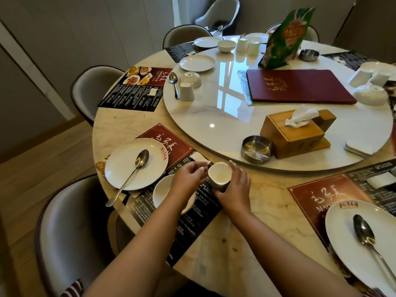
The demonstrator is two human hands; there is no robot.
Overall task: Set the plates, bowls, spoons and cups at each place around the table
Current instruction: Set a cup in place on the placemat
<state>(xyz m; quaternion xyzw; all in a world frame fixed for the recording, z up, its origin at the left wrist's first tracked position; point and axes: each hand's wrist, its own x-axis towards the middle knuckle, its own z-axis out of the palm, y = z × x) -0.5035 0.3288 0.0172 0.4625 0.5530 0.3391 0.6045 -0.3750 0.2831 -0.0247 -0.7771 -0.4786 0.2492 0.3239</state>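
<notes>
White cup (219, 175) upright beside bowl (164, 192)

The left forearm hides part of the white round bowl (165, 192) just beside the fingers (198, 171). Far right of them, the picture's edge cuts the white plate with a steel spoon (351, 239). The placemat's small print (147, 209) is too fine to read.

Lower centre of the frame, both hands hold a white cup (219, 175) upright: right hand (234, 188) wrapped around it, left hand (188, 177) at its rim, above a bowl (164, 192) beside a plate (128, 166) carrying a spoon (130, 176).
</notes>
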